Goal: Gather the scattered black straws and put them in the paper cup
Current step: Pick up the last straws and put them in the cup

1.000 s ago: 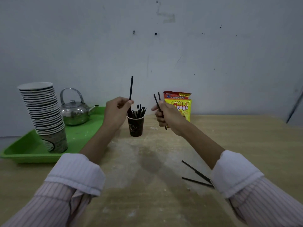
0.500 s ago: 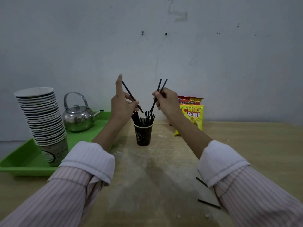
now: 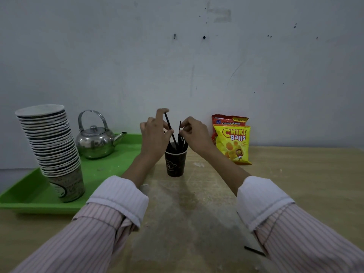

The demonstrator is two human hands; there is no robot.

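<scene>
A black paper cup stands on the wooden table with several black straws upright in it. My left hand hovers just above and left of the cup and pinches one black straw whose lower end dips into the cup. On the cup's right, my right hand pinches the tops of black straws that reach down into the cup. One loose black straw lies on the table near my right sleeve, partly hidden by it.
A green tray at the left holds a tall stack of paper cups and a metal kettle. Two snack bags lean against the wall right of the cup.
Both hands have come down and closer together over the cup. The straws they hold have dropped lower, their ends now inside the cup.
</scene>
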